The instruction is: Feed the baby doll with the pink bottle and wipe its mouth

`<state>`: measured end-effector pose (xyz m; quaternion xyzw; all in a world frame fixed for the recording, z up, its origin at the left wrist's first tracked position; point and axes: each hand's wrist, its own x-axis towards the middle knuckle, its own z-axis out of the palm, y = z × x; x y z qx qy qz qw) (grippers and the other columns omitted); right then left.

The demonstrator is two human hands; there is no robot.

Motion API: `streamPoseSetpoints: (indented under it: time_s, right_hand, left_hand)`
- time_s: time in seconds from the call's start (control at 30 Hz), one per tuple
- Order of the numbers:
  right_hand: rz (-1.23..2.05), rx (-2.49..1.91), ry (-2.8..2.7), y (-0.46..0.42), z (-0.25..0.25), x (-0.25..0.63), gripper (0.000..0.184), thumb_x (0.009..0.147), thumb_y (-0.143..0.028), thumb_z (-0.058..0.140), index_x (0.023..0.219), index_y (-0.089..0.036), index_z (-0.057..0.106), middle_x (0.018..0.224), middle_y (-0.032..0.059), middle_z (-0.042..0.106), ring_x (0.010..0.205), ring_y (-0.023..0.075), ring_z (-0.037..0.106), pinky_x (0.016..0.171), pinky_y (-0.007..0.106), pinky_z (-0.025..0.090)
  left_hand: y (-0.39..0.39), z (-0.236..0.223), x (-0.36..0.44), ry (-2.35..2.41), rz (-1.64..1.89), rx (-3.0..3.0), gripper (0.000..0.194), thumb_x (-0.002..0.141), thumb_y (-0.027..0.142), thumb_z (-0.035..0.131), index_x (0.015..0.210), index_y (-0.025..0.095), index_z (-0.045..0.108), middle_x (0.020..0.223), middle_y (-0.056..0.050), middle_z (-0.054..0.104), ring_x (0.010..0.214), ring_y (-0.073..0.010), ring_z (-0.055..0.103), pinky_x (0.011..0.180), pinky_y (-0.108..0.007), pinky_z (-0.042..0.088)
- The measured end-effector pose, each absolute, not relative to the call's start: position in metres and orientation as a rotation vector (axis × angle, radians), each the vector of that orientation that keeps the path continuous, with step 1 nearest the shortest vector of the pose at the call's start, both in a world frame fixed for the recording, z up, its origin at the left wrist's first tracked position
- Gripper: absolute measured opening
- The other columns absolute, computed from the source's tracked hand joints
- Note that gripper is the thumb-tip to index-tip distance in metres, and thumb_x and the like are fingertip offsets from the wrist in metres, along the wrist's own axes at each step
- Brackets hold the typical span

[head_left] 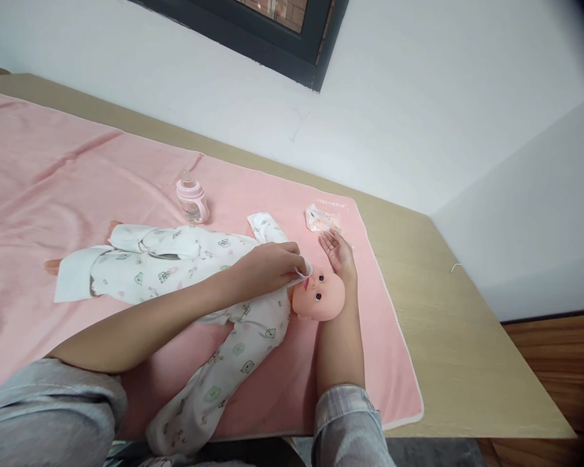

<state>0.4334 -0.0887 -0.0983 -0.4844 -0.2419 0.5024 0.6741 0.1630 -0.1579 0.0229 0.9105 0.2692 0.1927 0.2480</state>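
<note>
A baby doll (pixel 318 297) in a white printed sleepsuit (pixel 185 263) lies on a pink blanket (pixel 53 175). My left hand (pixel 267 264) pinches a small white wipe (pixel 303 270) against the doll's mouth and cheek. My right hand (pixel 338 253) lies flat and open on the blanket just past the doll's head, with the forearm alongside the head.
A small pink baby bottle (pixel 193 201) stands beyond the doll's body. A crumpled clear packet (pixel 322 218) lies near the blanket's far corner. The blanket covers a wooden table (pixel 448 324) set against a white wall; the table's right edge drops off to a wood floor.
</note>
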Motion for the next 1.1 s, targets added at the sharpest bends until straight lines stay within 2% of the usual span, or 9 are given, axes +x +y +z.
streamPoseSetpoints:
  time_s: [0.27,0.83,0.97,1.1]
  right_hand:
    - [1.125,-1.091,-0.554,-0.091,-0.096,0.431,0.018,0.084,-0.03,0.067,0.093,-0.015,0.06,0.089,0.0072,0.066,0.099,0.0164,0.063,0.102,0.035,0.051]
    - [1.126,-1.076,-0.489,-0.09,-0.095,0.43,0.01,0.09,-0.019,0.055,0.094,-0.013,0.062,0.089,0.0076,0.066,0.097,0.0146,0.063,0.098,0.033,0.052]
    - [1.125,-1.087,-0.517,-0.089,-0.095,0.429,0.015,0.094,-0.024,0.056,0.099,-0.012,0.062,0.096,0.0075,0.065,0.096,0.0151,0.063,0.091,0.033,0.055]
    - [1.125,-1.112,-0.592,-0.093,-0.092,0.427,0.031,0.095,-0.036,0.059,0.116,-0.013,0.058,0.113,0.0086,0.06,0.098,0.0188,0.061,0.085,0.038,0.056]
  left_hand:
    - [-0.156,0.015,0.165,0.719,0.538,2.525,0.019,0.086,0.012,0.055,0.093,0.02,0.071,0.089,-0.001,0.059,0.074,-0.013,0.058,0.064,-0.024,0.039]
    - [-0.166,0.013,0.167,0.602,0.708,2.355,0.031,0.082,0.003,0.053,0.09,0.024,0.074,0.093,0.002,0.063,0.076,-0.0088,0.06,0.07,-0.02,0.043]
    - [-0.165,0.009,0.169,0.604,0.695,2.383,0.034,0.081,0.002,0.052,0.092,0.025,0.074,0.092,0.002,0.063,0.076,-0.0094,0.06,0.07,-0.021,0.043]
    - [-0.163,0.009,0.169,0.619,0.702,2.39,0.033,0.082,0.004,0.052,0.094,0.025,0.074,0.092,0.001,0.063,0.076,-0.0102,0.06,0.069,-0.022,0.043]
